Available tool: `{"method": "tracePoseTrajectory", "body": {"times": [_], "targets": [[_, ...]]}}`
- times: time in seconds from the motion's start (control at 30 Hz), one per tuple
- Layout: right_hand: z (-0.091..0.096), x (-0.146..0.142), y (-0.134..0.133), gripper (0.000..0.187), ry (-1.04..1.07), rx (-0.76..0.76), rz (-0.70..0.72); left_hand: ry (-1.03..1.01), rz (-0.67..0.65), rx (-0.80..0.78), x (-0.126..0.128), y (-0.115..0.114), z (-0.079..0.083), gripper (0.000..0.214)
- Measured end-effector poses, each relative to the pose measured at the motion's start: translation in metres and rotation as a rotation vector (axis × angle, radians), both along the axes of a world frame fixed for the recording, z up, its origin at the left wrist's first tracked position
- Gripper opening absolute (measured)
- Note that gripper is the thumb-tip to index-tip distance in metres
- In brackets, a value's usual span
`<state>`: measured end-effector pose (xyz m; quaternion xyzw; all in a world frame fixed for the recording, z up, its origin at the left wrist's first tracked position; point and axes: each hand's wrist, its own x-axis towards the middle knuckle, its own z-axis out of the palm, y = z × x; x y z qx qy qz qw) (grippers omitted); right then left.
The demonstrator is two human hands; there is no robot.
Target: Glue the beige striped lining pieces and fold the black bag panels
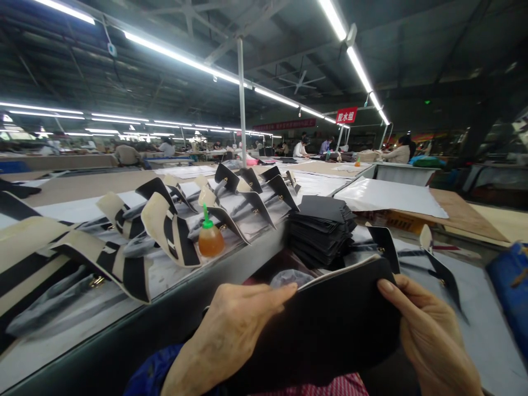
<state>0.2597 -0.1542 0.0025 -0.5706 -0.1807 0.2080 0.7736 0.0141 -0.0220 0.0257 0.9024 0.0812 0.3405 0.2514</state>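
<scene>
A black leather-like panel (330,324) with a pale edge is held up in front of me by both hands. My left hand (233,330) grips its top edge near the middle, thumb along the rim. At the upper right corner my right hand (429,324) pinches the panel between thumb and fingers. Just beyond it stands a stack of black panels (319,225). A round bottle (211,240) with amber liquid and a green nozzle stands on the table to the left. Around it lie several curved black-and-cream flaps (171,231) with gold-coloured metal fittings.
More flaps with metal fittings (443,275) lie on the table at the right. A blue container (511,291) is at the far right edge. A white sheet (383,195) covers part of a farther table. Several people work in the background, and a white post (242,104) rises ahead.
</scene>
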Motion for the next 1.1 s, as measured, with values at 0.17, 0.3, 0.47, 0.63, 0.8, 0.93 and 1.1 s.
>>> {"method": "tracePoseTrajectory", "body": {"times": [0.17,0.3,0.47,0.63,0.8,0.93,1.1], "targets": [[-0.008,-0.006,-0.010,0.037,-0.180,-0.008,-0.086,-0.220,0.145,0.283,0.017,0.001,-0.014,0.027],[-0.014,-0.006,-0.015,0.036,-0.297,-0.064,-0.104,-0.288,0.212,0.206,0.035,-0.007,-0.019,0.023],[-0.015,0.006,-0.009,0.042,-0.212,-0.045,0.027,-0.321,0.060,0.058,0.037,-0.012,-0.017,0.021],[-0.016,0.007,-0.002,0.041,-0.185,0.001,0.054,-0.314,-0.017,0.023,0.030,-0.010,-0.016,0.020],[-0.017,0.001,-0.003,0.035,-0.187,0.071,-0.025,-0.310,0.030,0.145,0.036,-0.008,-0.023,0.022],[-0.018,-0.004,-0.009,0.030,-0.282,0.045,-0.064,-0.335,0.110,0.308,0.048,-0.009,-0.024,0.020],[-0.011,-0.007,-0.013,0.026,-0.331,0.101,-0.011,-0.375,0.007,0.107,0.057,-0.023,-0.011,0.021]]}}
